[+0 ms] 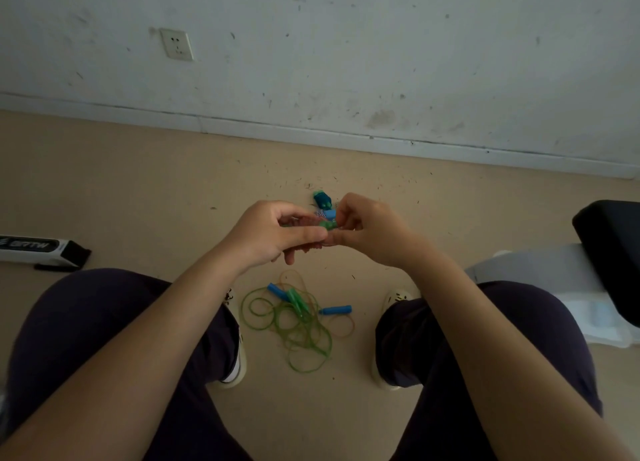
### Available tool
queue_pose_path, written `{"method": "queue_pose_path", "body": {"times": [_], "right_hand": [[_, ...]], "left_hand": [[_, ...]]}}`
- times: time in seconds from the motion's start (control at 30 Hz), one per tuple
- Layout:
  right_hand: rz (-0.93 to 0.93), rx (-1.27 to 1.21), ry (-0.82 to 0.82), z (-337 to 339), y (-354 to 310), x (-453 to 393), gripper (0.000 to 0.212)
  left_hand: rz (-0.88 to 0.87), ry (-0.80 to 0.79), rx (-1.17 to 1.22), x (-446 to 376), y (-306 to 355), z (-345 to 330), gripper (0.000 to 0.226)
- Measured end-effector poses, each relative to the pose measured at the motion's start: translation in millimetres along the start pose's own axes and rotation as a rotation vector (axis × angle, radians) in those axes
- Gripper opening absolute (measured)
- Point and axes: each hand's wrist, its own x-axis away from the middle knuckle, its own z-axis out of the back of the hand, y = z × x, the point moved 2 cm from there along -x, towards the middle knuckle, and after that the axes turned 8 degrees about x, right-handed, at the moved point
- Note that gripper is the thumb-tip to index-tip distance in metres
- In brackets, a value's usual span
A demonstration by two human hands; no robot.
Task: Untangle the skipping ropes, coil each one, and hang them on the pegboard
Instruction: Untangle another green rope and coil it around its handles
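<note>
A tangle of thin green skipping rope [298,329] lies on the floor between my feet, mixed with a fainter orange rope [341,325]. Two blue handles [336,310] and a green handle [295,298] rest in the pile. Above it, my left hand [273,233] and my right hand [367,228] meet, fingers pinched on a small green piece of rope [327,225]. Just behind the fingers sit a blue handle end [329,214] and a dark green handle [322,200]; whether they are held or lie on the floor I cannot tell. No pegboard shows.
A scuffed white wall with a socket [176,44] and a skirting board stand ahead. A white and black box [38,249] lies on the floor at left. A black cushioned seat [613,249] over white plastic sheeting [540,270] is at right. My knees frame the pile.
</note>
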Motion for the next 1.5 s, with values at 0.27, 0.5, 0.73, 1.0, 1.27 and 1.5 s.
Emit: {"method": "queue_pose_path", "body": {"times": [0.27, 0.5, 0.73, 1.0, 1.27, 1.5], "right_hand": [[-0.085, 0.045, 0.12, 8.8, -5.7, 2.0, 0.053], [-0.14, -0.06, 0.158, 7.2, -0.4, -3.3, 0.056], [-0.11, -0.311, -0.043, 16.7, 11.2, -23.8, 0.015], [-0.342, -0.304, 0.025, -12.1, 70.8, -104.5, 0.038], [-0.607, -0.288, -0.166, -133.6, 199.3, -174.8, 0.024], [-0.691, -0.372, 0.033, -198.9, 261.6, -235.1, 0.025]], "left_hand": [[0.021, 0.02, 0.036, 0.5, 1.9, 1.3, 0.026], [0.021, 0.03, 0.136, 0.9, -0.4, 4.0, 0.028], [0.042, -0.056, 0.109, -21.5, -0.2, 19.2, 0.038], [0.069, 0.028, 0.024, -110.4, -38.6, 13.6, 0.033], [0.499, 0.205, 0.302, -207.5, -210.7, -7.5, 0.044], [0.512, 0.293, 0.192, -281.4, -303.9, -25.6, 0.051]]}}
